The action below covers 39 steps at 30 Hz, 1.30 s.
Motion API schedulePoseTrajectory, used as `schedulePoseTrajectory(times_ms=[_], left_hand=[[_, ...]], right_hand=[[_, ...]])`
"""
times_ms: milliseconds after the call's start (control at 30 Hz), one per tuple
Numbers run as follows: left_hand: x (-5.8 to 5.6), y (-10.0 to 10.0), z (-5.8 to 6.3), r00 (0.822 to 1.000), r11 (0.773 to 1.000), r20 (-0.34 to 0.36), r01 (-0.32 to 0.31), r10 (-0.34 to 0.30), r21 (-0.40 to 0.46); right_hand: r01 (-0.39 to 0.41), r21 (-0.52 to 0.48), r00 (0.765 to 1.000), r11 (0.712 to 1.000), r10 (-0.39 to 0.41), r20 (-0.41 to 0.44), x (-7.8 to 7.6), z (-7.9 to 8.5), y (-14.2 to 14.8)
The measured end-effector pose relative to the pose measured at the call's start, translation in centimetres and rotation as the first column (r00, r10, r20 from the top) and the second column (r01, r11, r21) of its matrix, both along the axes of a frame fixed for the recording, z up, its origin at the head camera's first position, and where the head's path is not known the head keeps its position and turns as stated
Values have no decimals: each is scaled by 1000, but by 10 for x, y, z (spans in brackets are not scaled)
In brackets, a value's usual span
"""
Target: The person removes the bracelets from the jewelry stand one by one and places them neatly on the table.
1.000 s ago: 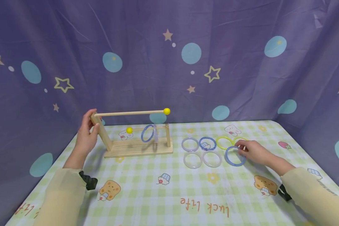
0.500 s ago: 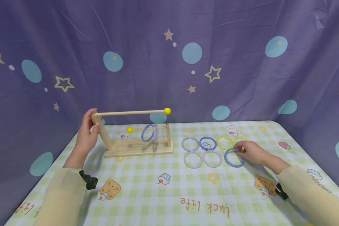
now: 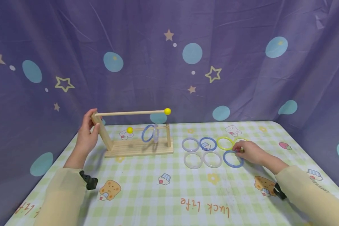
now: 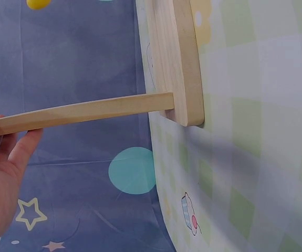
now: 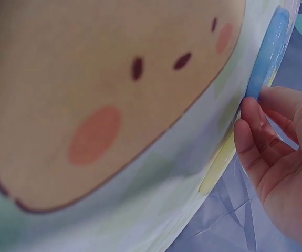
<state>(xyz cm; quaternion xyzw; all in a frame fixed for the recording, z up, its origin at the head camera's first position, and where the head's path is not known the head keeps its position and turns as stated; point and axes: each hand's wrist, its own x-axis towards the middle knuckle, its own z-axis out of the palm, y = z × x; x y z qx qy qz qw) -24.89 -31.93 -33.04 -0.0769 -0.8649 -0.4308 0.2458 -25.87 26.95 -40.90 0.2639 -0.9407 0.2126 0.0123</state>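
In the head view my left hand (image 3: 87, 136) grips the top of the tall post (image 3: 103, 131) of a wooden ring stand (image 3: 138, 151). The left wrist view shows the fingers around that post (image 4: 87, 110). Two dowels tipped with yellow balls belong to the stand. A blue ring (image 3: 142, 135) and a pale lilac ring (image 3: 156, 134) hang on its lower dowel. On the right, my right hand (image 3: 251, 152) pinches the edge of another blue ring (image 3: 224, 160), which lies at or close to the tablecloth. Thumb and fingertips meet at this ring (image 5: 268, 52) in the right wrist view.
Beside the held ring lie a yellow ring (image 3: 217, 143), a second yellow ring (image 3: 241, 137) partly behind the right hand, a darker blue ring (image 3: 200, 145) and several pale rings (image 3: 190, 151). A checked cloth (image 3: 141, 194) covers the table; a purple curtain (image 3: 147, 62) hangs behind.
My right hand has shifted slightly left with the blue ring, bringing it closer to the pale ring beside it. The left hand and the stand have stayed put.
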Motion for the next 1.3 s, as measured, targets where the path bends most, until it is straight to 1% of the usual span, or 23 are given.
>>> schedulePoseTrajectory(times_ms=[600,900,1067,1300], left_hand=[[0,1,1,1000,1000,-23,-4,4,-14],[0,0,0,1000,1000,-3,-1,1,-11],[0,0,-1,1000,1000,-1,0,0,-4],[0,0,-1,1000,1000,-1,2,-2,-4]], right_hand=[[32,-44,999,999,-30,42,-3,-2,-1],[42,-44,998,998,-40,45,-3,-3,-2],[56,-47,998,997,-56,10,-3,2,-2],[29,-114,999,993,-32,-30,-2,15,-14]])
